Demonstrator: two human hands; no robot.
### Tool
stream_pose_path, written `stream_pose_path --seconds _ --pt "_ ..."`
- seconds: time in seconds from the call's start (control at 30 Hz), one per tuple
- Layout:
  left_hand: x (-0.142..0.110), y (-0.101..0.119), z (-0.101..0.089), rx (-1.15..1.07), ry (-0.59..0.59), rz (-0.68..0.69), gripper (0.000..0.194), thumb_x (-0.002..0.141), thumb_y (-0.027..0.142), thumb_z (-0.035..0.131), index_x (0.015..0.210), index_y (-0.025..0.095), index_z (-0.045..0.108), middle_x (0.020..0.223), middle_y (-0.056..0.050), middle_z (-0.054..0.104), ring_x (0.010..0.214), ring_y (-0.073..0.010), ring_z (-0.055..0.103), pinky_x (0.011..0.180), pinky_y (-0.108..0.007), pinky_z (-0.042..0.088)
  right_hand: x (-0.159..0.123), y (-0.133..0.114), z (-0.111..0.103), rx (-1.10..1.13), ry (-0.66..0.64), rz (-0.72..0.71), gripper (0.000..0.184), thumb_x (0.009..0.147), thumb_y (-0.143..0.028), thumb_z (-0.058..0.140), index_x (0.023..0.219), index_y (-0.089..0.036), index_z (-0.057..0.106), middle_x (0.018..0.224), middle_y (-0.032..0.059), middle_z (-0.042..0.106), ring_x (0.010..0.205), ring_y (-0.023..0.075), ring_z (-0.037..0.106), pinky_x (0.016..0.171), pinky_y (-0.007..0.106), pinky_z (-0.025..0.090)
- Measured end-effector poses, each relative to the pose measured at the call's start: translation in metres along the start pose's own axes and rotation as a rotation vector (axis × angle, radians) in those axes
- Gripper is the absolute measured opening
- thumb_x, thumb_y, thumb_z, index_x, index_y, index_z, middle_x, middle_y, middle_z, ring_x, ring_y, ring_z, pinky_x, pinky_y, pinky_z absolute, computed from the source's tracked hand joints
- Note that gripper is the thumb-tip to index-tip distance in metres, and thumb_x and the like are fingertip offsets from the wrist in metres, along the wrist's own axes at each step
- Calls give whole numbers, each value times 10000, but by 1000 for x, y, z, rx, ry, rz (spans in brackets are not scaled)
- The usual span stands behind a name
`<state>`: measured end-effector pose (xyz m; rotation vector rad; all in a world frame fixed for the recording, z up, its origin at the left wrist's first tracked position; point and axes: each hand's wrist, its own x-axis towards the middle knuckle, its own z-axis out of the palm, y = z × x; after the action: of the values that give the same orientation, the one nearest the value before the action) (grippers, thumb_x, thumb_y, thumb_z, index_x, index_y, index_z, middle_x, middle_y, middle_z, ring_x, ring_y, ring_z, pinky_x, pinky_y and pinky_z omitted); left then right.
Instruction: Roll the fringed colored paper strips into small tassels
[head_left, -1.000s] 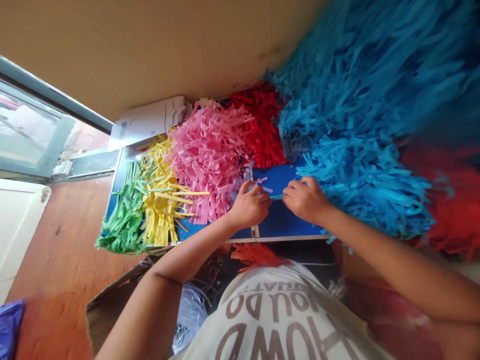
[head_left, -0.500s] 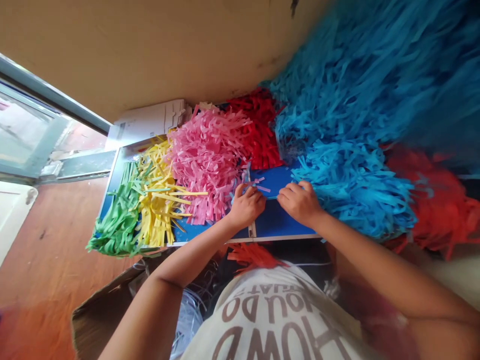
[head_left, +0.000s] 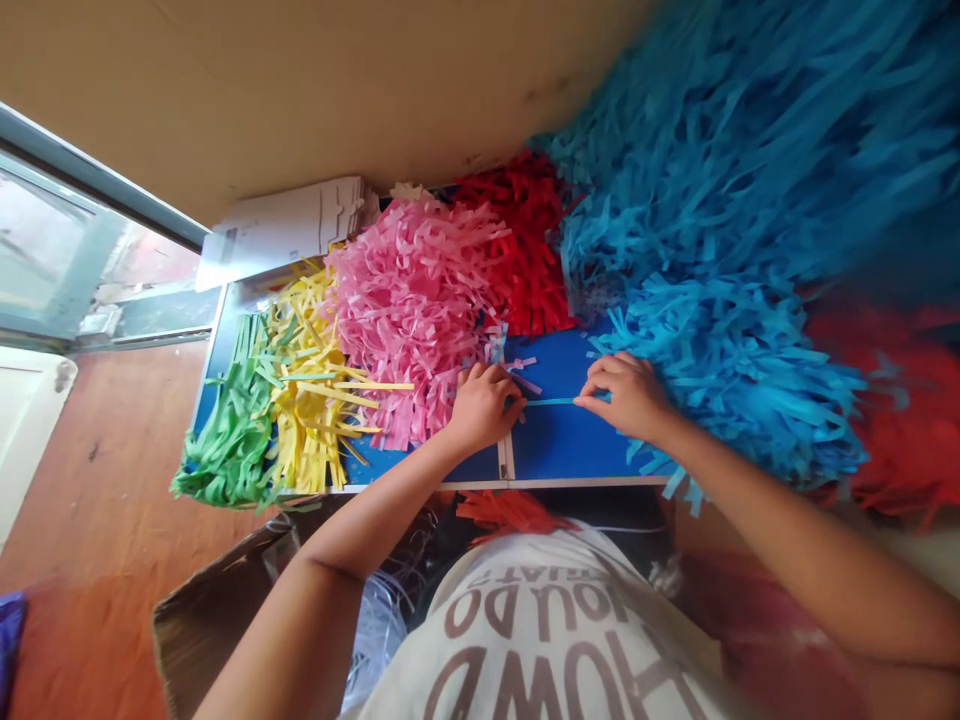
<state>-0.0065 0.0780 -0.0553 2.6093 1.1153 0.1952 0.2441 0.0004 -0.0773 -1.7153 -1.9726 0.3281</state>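
Observation:
A thin blue paper strip (head_left: 551,401) is stretched between my two hands, just over the blue tabletop (head_left: 559,450). My left hand (head_left: 486,405) is closed on the strip's left end, beside the pink paper fringe (head_left: 416,300). With thumb and forefinger, my right hand (head_left: 626,395) pinches the other end. Right beside that hand lies a heap of light blue paper fringe (head_left: 750,370). Small pink paper scraps (head_left: 525,375) rest on the table between the hands.
Green (head_left: 236,420) and yellow fringe (head_left: 315,390) lie at the table's left. Red fringe (head_left: 521,250) sits at the back, near stacked white sheets (head_left: 277,230). A large blue fringe mass (head_left: 712,140) fills the upper right. An open cardboard box (head_left: 202,620) stands below.
My right hand has moved right, away from my left, and more of the blue strip shows between them. The light blue fringe beside it has shifted right too.

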Motion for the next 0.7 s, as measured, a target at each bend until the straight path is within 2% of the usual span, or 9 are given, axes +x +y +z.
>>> stream_pose_path --seconds 0.2,0.37,0.5,0.53,0.6,0.7 --pt "-1 -4 2 -28 39 40 242 914 405 616 823 207 723 972 -74 659 940 -251 533 805 -402 385 -9 -3 -6 -33 29 -139 155 878 -303 701 740 -241 739 863 16 682 912 203 556 819 349 296" --pt "0 0 0 4 33 20 170 889 355 652 853 206 727 986 -73 665 963 -255 540 840 -414 382 -1 -7 -8 -63 -81 0 123 830 -274 708 719 -224 703 932 31 657 942 222 543 778 339 283" --pt "0 1 1 72 88 277 191 954 309 583 1075 353 724 1032 -13 710 1061 -249 543 990 -480 302 8 -17 -13 -157 -166 92 103 790 -278 725 718 -219 679 915 37 670 936 238 532 741 343 252" --pt "0 1 1 93 100 338 200 966 307 570 1073 375 725 1003 0 718 1061 -240 548 1013 -483 281 8 -22 -15 -194 -154 76 75 791 -269 722 750 -219 685 911 38 677 941 241 531 749 350 252" --pt "0 2 2 139 119 402 190 979 321 557 1004 354 743 949 6 723 1038 -221 564 1030 -472 276 7 -32 -15 -261 -106 -48 23 830 -219 683 843 -221 702 931 39 695 975 237 534 801 373 258" --pt "1 5 4 199 146 472 212 986 309 540 949 294 748 984 -4 723 1038 -217 584 1027 -458 311 4 -43 -9 -319 -51 -325 187 929 -142 548 856 -202 709 878 37 704 903 192 548 851 383 260"
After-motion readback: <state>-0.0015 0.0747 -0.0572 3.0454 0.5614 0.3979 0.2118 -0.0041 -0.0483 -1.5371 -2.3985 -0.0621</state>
